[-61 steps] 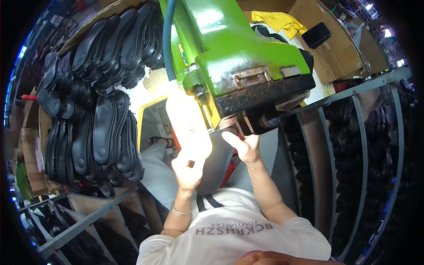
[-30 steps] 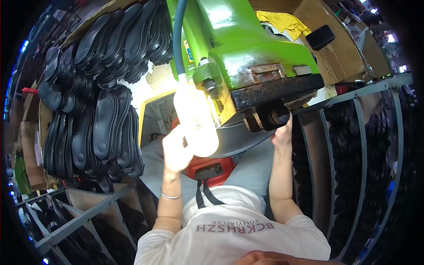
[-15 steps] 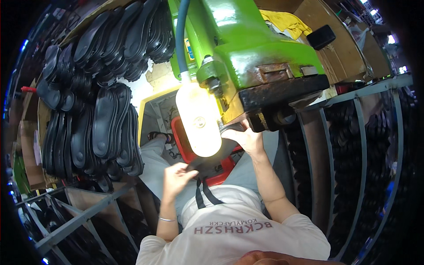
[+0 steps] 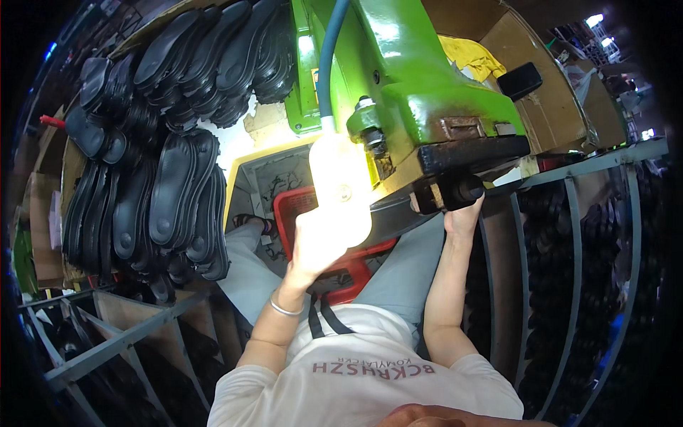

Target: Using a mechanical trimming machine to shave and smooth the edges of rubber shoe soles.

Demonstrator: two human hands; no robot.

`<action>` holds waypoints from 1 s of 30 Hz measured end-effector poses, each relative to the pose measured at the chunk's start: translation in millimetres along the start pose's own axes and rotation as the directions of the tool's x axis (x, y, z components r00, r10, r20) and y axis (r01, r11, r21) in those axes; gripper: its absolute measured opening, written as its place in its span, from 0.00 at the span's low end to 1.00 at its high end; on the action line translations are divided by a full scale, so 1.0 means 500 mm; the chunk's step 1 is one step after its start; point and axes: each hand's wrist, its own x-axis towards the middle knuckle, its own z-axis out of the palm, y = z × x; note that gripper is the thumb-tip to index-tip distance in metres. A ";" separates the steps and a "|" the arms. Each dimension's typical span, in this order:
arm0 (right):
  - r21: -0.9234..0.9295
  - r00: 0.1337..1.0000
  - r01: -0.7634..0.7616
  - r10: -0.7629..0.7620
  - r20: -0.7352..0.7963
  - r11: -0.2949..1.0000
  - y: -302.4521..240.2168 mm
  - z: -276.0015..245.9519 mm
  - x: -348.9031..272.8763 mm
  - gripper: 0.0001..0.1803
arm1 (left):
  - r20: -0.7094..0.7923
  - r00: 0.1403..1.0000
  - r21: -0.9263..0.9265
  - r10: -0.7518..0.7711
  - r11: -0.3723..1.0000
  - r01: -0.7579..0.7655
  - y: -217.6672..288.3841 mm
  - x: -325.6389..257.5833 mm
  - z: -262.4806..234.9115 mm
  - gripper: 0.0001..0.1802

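I sit under a green machine [image 4: 420,78] with a black foot. My left hand [image 4: 316,245] is raised in front of a glaring white lamp [image 4: 341,185] that hangs beside a blue hose [image 4: 327,57]. The glare washes out the fingers, so what they hold is unclear. A metal bangle [image 4: 283,307] is on that wrist. My right hand [image 4: 462,217] reaches up to a black cylinder [image 4: 455,191] at the machine's lower edge and touches it. Its fingers are hidden behind that part.
Several black shoe soles [image 4: 171,185] stand packed in rows at the left. A red crate [image 4: 292,206] sits below between my knees. Grey metal shelf frames [image 4: 569,235] run along the right and lower left. A cardboard box [image 4: 548,99] and yellow cloth [image 4: 469,60] lie behind the machine.
My left hand rose from my lap into the lamp's glare. My right hand moved right, from under the lamp to the black cylinder.
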 end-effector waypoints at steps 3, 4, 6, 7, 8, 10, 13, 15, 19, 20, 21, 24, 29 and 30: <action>0.062 0.999 -0.045 0.044 0.025 0.997 0.010 0.022 -0.020 0.09 | 0.092 0.977 -0.050 -0.194 0.979 0.199 -0.016 0.004 -0.031 0.10; 0.070 0.997 -0.068 0.066 0.031 0.995 0.011 0.035 -0.030 0.10 | 0.114 0.956 -0.173 -0.268 0.943 0.285 -0.020 0.000 -0.048 0.10; 0.060 0.994 -0.113 0.112 0.015 0.992 0.012 0.058 -0.053 0.11 | 0.120 0.931 -0.320 -0.344 0.875 0.364 -0.026 -0.005 -0.078 0.12; 0.056 0.997 -0.076 0.075 0.024 0.996 0.016 0.071 -0.063 0.11 | 0.094 0.932 -0.349 -0.350 0.865 0.360 -0.031 -0.007 -0.090 0.13; 0.039 0.997 -0.076 0.075 0.029 0.996 0.015 0.083 -0.076 0.11 | 0.095 0.942 -0.291 -0.323 0.895 0.336 -0.046 -0.017 -0.107 0.12; -0.068 0.997 -0.012 0.018 0.079 0.998 0.013 0.100 -0.097 0.10 | 0.058 0.894 -0.332 -0.445 0.836 0.438 -0.049 -0.029 -0.125 0.11; -0.005 0.989 -0.093 0.093 0.114 0.996 0.014 0.122 -0.124 0.10 | 0.071 0.856 -0.361 -0.512 0.787 0.500 -0.071 -0.063 -0.153 0.07; -0.099 0.968 -0.160 0.176 0.178 0.982 0.015 0.116 -0.126 0.13 | 0.178 0.844 -0.365 -0.507 0.762 0.535 -0.093 -0.105 -0.166 0.06; -0.092 0.946 -0.156 0.176 0.273 0.983 0.010 0.131 -0.101 0.25 | 0.393 0.708 -0.173 -0.587 0.709 0.684 -0.062 -0.163 -0.100 0.09; -0.140 0.932 -0.157 0.194 0.306 0.978 0.007 0.133 -0.097 0.30 | 0.392 0.716 0.015 -0.578 0.782 0.623 -0.053 -0.171 -0.065 0.09; -0.137 0.932 -0.160 0.195 0.305 0.978 0.001 0.143 -0.093 0.30 | 0.356 0.797 -0.021 -0.488 0.849 0.528 -0.047 -0.187 -0.023 0.10; -0.133 0.924 -0.204 0.235 0.302 0.970 0.006 0.152 -0.095 0.37 | 0.387 0.764 0.008 -0.515 0.831 0.556 -0.037 -0.208 0.071 0.13; -0.449 0.939 0.032 0.127 0.319 0.893 0.052 0.074 -0.129 0.32 | 0.131 0.874 -0.685 -0.469 0.594 0.421 0.014 -0.098 0.088 0.15; -0.355 0.955 -0.022 0.124 0.269 0.935 0.045 0.074 -0.142 0.31 | 0.140 0.917 -0.552 -0.373 0.740 0.385 -0.002 -0.085 0.083 0.14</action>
